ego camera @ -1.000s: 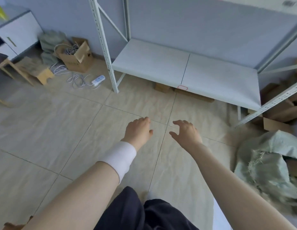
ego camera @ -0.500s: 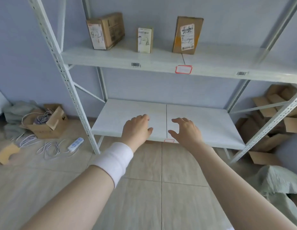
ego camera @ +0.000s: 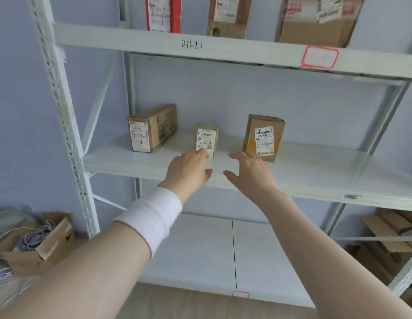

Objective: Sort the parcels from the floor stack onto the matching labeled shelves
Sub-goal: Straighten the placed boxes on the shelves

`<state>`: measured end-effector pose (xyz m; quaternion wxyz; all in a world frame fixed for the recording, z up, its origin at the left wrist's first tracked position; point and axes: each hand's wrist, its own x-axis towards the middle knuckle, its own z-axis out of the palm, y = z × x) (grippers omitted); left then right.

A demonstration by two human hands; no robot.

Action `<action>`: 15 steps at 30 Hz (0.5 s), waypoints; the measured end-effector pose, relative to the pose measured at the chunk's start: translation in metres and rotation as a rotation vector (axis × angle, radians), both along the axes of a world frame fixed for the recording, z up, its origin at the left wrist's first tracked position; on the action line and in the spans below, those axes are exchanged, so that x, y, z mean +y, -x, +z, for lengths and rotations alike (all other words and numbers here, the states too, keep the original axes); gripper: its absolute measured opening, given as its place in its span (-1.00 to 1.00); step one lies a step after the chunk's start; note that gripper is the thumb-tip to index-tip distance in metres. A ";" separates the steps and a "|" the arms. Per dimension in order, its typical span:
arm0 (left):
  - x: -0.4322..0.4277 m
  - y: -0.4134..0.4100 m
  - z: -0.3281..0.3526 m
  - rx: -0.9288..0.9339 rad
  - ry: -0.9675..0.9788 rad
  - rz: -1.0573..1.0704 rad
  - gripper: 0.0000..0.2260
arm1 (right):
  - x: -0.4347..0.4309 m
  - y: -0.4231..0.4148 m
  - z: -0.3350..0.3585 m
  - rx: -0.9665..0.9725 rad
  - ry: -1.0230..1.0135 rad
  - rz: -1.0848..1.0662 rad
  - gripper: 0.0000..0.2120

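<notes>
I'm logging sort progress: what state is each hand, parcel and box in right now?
Left hand: open, holding nothing.
Right hand: open, holding nothing.
Left parcel: lying on the middle shelf, label outward.
Small parcel: standing, same shelf.
Right parcel: standing, same shelf.
Floor box: flaps open, cords inside.

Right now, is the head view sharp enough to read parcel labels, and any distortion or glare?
Head view: handwritten 2-2 on the small parcel reads clearly; top-shelf parcels are smeared by blur. Head view: wide-angle lens bends the left upright; light soft and even, no glare.
</notes>
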<state>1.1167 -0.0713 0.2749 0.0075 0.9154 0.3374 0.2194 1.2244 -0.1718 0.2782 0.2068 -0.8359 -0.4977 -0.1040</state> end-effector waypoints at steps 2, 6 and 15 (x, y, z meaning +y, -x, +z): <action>0.015 -0.007 0.024 -0.024 -0.032 0.015 -0.65 | 0.018 -0.008 0.021 -0.028 -0.035 0.022 -0.52; 0.045 -0.014 0.070 -0.075 -0.097 0.028 -0.64 | 0.051 -0.017 0.063 -0.066 -0.116 0.063 -0.54; 0.110 0.004 0.164 -0.147 -0.290 0.040 -0.63 | 0.110 -0.012 0.153 -0.173 -0.299 0.084 -0.54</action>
